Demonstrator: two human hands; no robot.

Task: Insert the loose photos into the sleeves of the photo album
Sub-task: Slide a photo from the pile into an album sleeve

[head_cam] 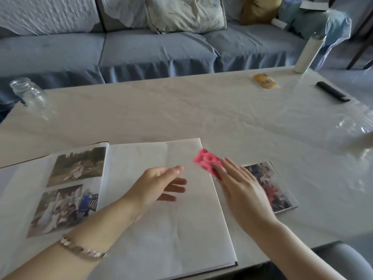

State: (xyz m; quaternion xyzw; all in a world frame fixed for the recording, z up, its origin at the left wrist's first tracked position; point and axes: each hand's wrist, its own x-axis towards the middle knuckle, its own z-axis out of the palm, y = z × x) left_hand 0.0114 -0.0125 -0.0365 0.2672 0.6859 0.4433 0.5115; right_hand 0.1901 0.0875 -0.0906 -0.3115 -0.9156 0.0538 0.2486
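Standing beyond the hands, a clear glass jar (28, 93) is seen past the left hand (159, 184), a white cylindrical bottle (308, 53) and black bar-shaped remote (332, 94) past the right hand (240, 186). The left hand is held spread over the blank page of the open white photo album (181, 229). A pink rectangular card (205, 160) is touched by the right fingertips (219, 170); the thumb is hidden, so a pinch cannot be told. Loose printed photos (278, 184) lie partly beneath that hand

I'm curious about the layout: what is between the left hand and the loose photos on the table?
In the head view, the right hand, a pink card at its fingertips, lies between the left hand and the loose photos.
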